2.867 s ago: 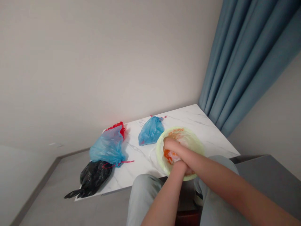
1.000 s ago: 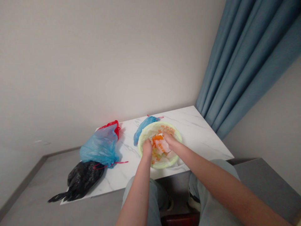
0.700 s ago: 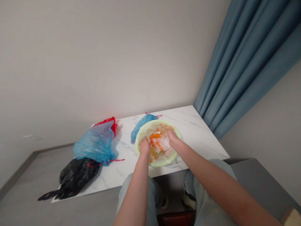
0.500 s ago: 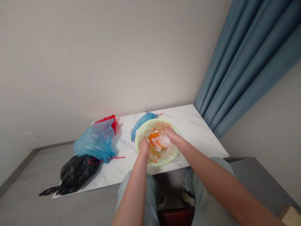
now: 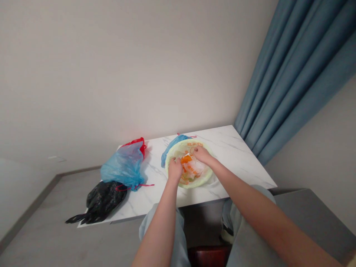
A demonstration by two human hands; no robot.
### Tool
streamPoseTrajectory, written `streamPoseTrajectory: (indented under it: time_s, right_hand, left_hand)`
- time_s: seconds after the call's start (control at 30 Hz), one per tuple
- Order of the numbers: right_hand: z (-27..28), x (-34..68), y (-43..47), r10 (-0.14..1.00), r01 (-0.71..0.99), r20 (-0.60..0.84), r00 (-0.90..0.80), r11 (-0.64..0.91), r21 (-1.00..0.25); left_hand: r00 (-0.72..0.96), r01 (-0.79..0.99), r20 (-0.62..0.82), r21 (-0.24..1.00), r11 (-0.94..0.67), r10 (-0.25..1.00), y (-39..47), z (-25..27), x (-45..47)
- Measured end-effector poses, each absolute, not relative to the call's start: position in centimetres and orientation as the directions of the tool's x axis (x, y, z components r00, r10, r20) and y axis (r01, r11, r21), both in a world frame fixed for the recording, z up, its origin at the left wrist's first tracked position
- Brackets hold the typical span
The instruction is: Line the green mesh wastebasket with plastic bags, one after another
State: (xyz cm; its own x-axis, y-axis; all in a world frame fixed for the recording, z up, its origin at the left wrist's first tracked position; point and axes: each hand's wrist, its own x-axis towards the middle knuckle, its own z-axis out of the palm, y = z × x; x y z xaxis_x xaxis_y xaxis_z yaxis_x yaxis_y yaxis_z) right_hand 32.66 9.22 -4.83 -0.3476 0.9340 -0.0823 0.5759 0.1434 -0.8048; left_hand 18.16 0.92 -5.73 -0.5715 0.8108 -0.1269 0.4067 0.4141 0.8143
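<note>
A round pale green bin point(image 5: 191, 185) stands on the white table, seen from above. Inside it lies a thin translucent plastic bag point(image 5: 196, 167) with orange print and a solid orange patch. My left hand point(image 5: 175, 170) is at the bin's left side, fingers curled in and closed on the bag's plastic. Over the far right part of the opening, my right hand point(image 5: 202, 154) pinches the same bag with thumb and fingers. The fingertips are partly hidden and small in view.
Behind the bin lies a blue plastic bag point(image 5: 174, 144) with red drawstrings. At the left of the marble-patterned table point(image 5: 236, 155) are a larger blue bag point(image 5: 122, 167), a red bag point(image 5: 142, 145) and a knotted black bag point(image 5: 104, 202). A blue curtain point(image 5: 286, 74) hangs at right.
Both hands have risen from deeper in the bin toward its rim, and their fingers now show closed on the plastic. The whole view has shifted slightly, so the table appears farther right.
</note>
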Motion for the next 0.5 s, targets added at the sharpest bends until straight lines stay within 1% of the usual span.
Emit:
streamPoseTrajectory:
  time_s: [0.1,0.2,0.27,0.43,0.5]
  right_hand:
    - [-4.3,32.7,10.0,0.928,0.580,-0.034,-0.370,0.202,-0.789]
    - [-3.9,32.9,10.6,0.921,0.584,0.091,-0.380,0.314,-0.749]
    - [-3.7,33.0,10.8,0.922,0.607,0.141,-0.360,0.347,-0.715]
    - [-3.8,33.4,10.7,0.947,0.637,0.093,-0.308,0.278,-0.718]
    - [-3.9,33.8,10.5,0.956,0.633,0.099,-0.278,0.259,-0.729]
  left_hand:
    - [-0.562,0.449,-0.049,0.820,0.355,0.826,0.8,-4.9,17.6]
    - [-0.541,0.486,0.027,0.826,0.287,0.840,1.0,-4.4,17.0]
    - [-0.530,0.507,0.074,0.826,0.246,0.845,1.3,-4.4,16.6]
    - [-0.538,0.497,0.154,0.852,0.164,0.829,1.6,-4.8,15.4]
    - [-0.555,0.477,0.185,0.869,0.128,0.811,1.6,-4.7,15.0]
